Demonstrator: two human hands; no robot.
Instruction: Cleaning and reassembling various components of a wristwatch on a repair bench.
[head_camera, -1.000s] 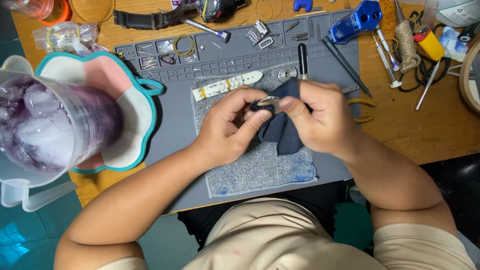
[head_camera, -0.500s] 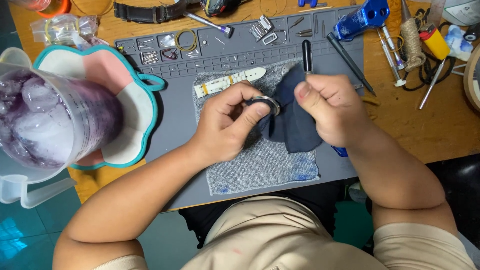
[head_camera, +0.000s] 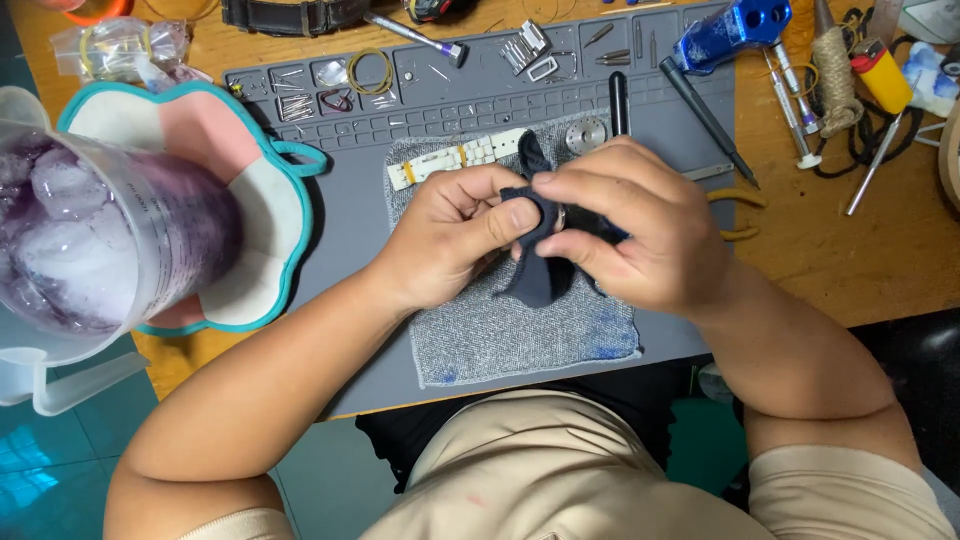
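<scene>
Over a grey work mat (head_camera: 340, 200), a person's left hand (head_camera: 455, 235) and right hand (head_camera: 625, 235) meet above a grey towel (head_camera: 520, 335), both pinching a dark cloth (head_camera: 535, 270) wrapped round a small metal watch part (head_camera: 560, 217), of which only a sliver shows between the fingers. The left thumb and forefinger clamp the cloth from one side; the right hand's fingers curl over it from the other, so both are closed on the bundle. The cloth looks soft and limp, hanging down in a loose fold; the part inside is probably light, hard and smooth, easy to let slip, best gripped by its rim through the fabric. A white watch strap (head_camera: 455, 160) lies just beyond the hands on the towel's far edge, a black pen-like tool (head_camera: 619, 100) beside it. To the left, a plastic jug (head_camera: 90, 250) of ice and purple liquid stands on a pink, teal-edged pad (head_camera: 255, 200)
</scene>
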